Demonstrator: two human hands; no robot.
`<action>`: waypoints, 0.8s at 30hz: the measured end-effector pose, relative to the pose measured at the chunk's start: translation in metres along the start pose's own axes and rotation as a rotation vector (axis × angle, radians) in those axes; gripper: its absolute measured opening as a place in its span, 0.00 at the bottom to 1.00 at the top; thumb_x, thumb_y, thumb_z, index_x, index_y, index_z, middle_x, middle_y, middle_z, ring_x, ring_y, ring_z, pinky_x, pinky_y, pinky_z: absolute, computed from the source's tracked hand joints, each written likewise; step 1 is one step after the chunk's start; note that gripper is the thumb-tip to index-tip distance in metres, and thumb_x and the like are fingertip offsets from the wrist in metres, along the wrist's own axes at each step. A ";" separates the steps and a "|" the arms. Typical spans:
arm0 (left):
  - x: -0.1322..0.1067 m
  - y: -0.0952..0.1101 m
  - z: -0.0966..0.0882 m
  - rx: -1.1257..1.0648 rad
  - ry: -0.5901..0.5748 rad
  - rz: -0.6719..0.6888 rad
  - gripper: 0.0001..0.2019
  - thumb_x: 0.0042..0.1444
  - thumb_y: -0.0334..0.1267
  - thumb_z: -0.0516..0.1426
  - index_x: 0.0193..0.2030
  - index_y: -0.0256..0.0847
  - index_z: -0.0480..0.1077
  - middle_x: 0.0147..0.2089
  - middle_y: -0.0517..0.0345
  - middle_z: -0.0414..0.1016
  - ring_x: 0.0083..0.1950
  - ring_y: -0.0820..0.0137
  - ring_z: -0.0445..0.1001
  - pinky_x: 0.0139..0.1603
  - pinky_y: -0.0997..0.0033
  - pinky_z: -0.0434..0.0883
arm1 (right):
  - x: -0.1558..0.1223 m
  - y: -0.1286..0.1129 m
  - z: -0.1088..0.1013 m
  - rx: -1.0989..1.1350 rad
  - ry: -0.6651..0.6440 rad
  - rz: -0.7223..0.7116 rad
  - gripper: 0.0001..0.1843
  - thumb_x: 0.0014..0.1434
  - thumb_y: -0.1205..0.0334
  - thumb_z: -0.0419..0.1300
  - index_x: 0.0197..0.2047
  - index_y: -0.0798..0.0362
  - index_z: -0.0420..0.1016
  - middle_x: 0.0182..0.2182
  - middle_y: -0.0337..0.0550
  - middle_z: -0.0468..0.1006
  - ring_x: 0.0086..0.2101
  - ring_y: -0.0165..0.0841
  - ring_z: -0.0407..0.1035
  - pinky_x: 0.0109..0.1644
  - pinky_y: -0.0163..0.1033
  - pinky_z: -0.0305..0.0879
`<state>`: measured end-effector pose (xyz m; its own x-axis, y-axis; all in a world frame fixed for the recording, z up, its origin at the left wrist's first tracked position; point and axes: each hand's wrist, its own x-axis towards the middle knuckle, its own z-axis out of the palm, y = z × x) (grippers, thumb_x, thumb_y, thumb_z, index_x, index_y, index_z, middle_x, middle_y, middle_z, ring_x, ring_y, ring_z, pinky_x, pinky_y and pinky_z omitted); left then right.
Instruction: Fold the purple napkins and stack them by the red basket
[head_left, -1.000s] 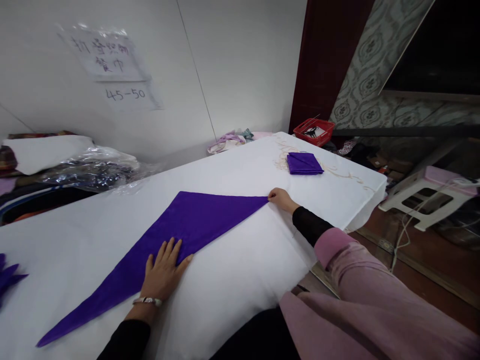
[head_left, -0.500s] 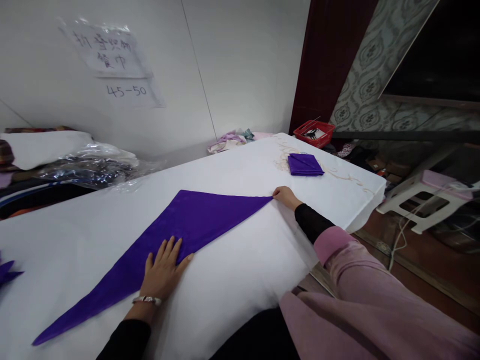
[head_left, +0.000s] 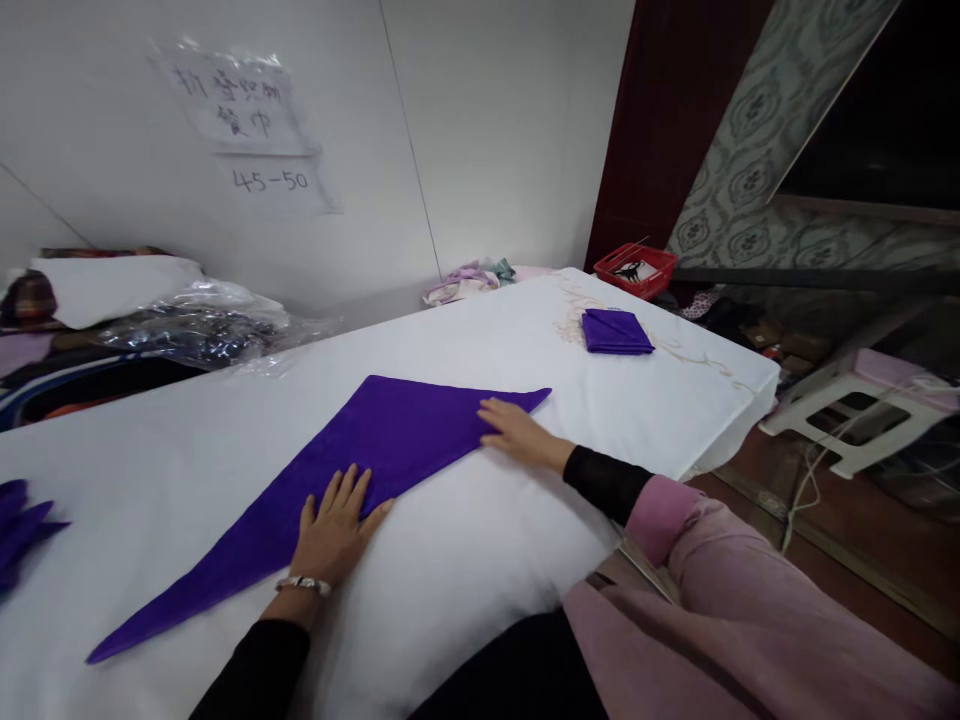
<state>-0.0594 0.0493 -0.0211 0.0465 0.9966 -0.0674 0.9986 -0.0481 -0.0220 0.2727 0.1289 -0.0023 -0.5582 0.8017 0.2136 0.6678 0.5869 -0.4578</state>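
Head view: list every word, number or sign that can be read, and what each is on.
"45-50": handwritten on the lower sheet taped to the wall.
Upper sheet: two rows of handwritten characters, too blurred to read.
Red basket: black mark on a card, unreadable.

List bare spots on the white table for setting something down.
Widest bare strip: table behind the purple triangle cloth, up to the folded purple napkin. Also bare: near edge between left hand and right hand, and between the triangle's left tip and the purple pieces. Crowded: plastic-wrapped pile far left, cloth heap at the far corner.
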 end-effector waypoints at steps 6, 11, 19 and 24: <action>0.000 0.001 0.000 0.003 0.022 0.005 0.33 0.58 0.56 0.41 0.67 0.40 0.49 0.70 0.51 0.47 0.71 0.58 0.43 0.65 0.44 0.47 | 0.000 -0.024 0.021 -0.031 -0.301 -0.097 0.44 0.60 0.35 0.39 0.68 0.58 0.44 0.67 0.53 0.42 0.66 0.43 0.35 0.66 0.54 0.32; -0.002 0.004 -0.001 -0.003 0.032 0.009 0.33 0.59 0.56 0.42 0.67 0.40 0.50 0.70 0.51 0.48 0.70 0.58 0.43 0.65 0.43 0.47 | -0.018 0.013 0.001 -0.198 -0.249 0.039 0.42 0.62 0.36 0.38 0.67 0.60 0.47 0.67 0.53 0.44 0.65 0.43 0.37 0.66 0.53 0.34; -0.006 0.009 -0.004 -0.052 0.050 0.007 0.33 0.58 0.58 0.42 0.66 0.42 0.51 0.69 0.50 0.50 0.70 0.57 0.45 0.65 0.42 0.47 | -0.035 0.060 -0.024 -0.414 -0.107 0.255 0.36 0.64 0.43 0.39 0.64 0.61 0.55 0.65 0.57 0.51 0.64 0.46 0.42 0.64 0.56 0.39; -0.006 0.009 -0.002 -0.068 0.056 0.011 0.34 0.58 0.59 0.41 0.66 0.41 0.51 0.70 0.50 0.49 0.70 0.57 0.44 0.66 0.42 0.45 | 0.000 -0.003 0.003 -0.225 -0.062 0.122 0.34 0.64 0.42 0.39 0.62 0.57 0.61 0.64 0.52 0.54 0.64 0.42 0.42 0.65 0.53 0.38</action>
<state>-0.0506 0.0428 -0.0186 0.0569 0.9983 -0.0116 0.9973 -0.0564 0.0464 0.2695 0.1267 -0.0037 -0.4916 0.8636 0.1119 0.8207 0.5024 -0.2722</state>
